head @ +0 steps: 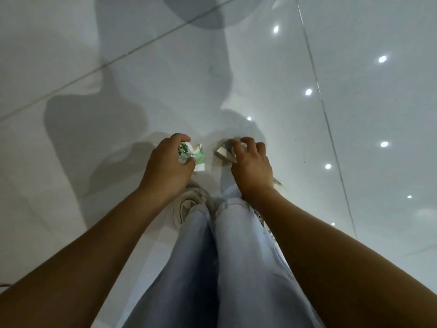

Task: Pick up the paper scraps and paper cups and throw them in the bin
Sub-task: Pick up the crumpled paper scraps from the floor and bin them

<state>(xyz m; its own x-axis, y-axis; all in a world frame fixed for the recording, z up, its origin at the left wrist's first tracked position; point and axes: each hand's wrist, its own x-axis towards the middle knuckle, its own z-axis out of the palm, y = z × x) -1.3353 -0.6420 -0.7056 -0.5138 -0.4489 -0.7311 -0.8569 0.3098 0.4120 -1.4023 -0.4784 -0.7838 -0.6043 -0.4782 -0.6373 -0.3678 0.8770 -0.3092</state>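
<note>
Bending low, the person's left hand [165, 159] curled around a green squashed cup [192, 156], and the right hand [250, 166] pinched a white squashed cup [223, 151] under its fingertips. Squeezing firmly before lifting would probably have kept both from slipping.

The crushed paper cup [192, 155] in the left hand [165, 164] is white with a pale green band and a darker green printed figure near the fingers [182, 138]. The crumpled paper [224, 151] under the right hand [251, 166] is white with a grey-blue patch. The floor [94, 67] is glossy pale grey tile with thin dark joints and bright white light spots; the jeans [236, 256] are light blue, the shoe [189, 204] off-white.
</note>
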